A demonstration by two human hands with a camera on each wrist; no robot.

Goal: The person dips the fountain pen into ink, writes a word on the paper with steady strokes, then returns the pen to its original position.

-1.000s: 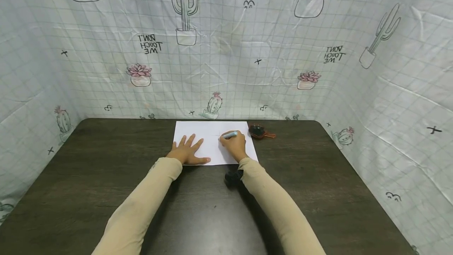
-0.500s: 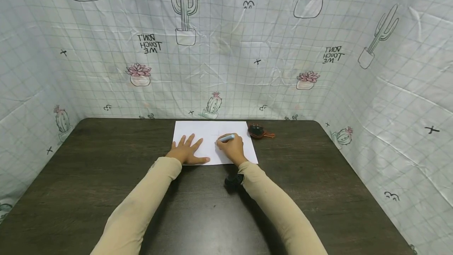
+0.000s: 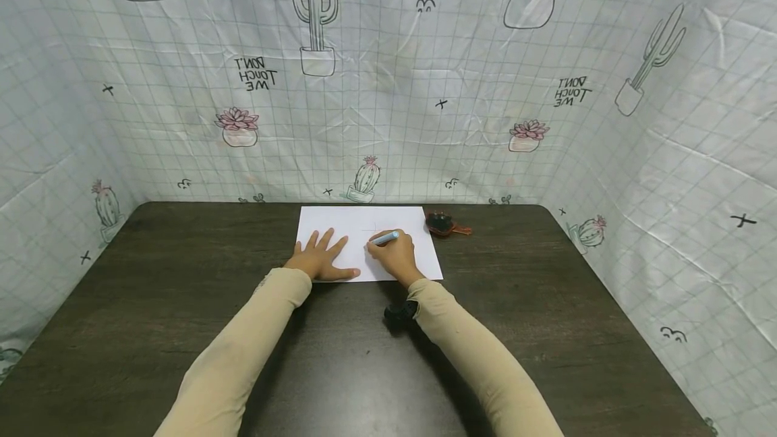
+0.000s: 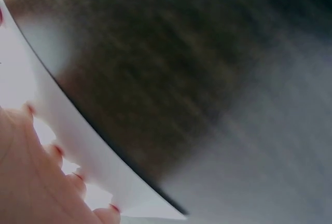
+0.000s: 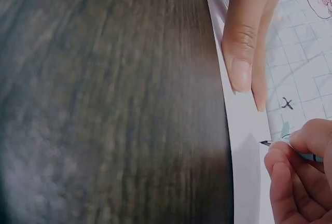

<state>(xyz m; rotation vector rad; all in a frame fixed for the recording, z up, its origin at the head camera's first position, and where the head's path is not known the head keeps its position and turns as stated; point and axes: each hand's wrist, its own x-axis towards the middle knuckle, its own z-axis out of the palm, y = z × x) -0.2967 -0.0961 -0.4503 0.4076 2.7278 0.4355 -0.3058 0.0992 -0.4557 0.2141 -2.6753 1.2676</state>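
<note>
A white sheet of paper [image 3: 425,255] lies at the far edge of the dark table. My left hand [image 3: 318,260] rests flat on the paper's left part, fingers spread. In the left wrist view, several fingertips [image 4: 108,214] lie on the sheet. My right hand [image 3: 396,255] pinches a light blue pen [image 3: 385,238] between thumb and fingers, over the right half of the paper. The pen's dark tip [image 5: 265,142] points down at the sheet in the right wrist view. Thin faint crossing lines [image 3: 374,226] show on the paper above the right hand.
Right of the paper lies a dark oval item with an orange-brown rim and handle [image 3: 446,224]. A black device [image 3: 399,312] sits at the right wrist. White cloth with cactus drawings [image 3: 388,113] stands around the wooden table [image 3: 152,288].
The right hand and its pen have shifted left and slightly nearer across the paper, uncovering more of the faint lines. The left hand has stayed in place.
</note>
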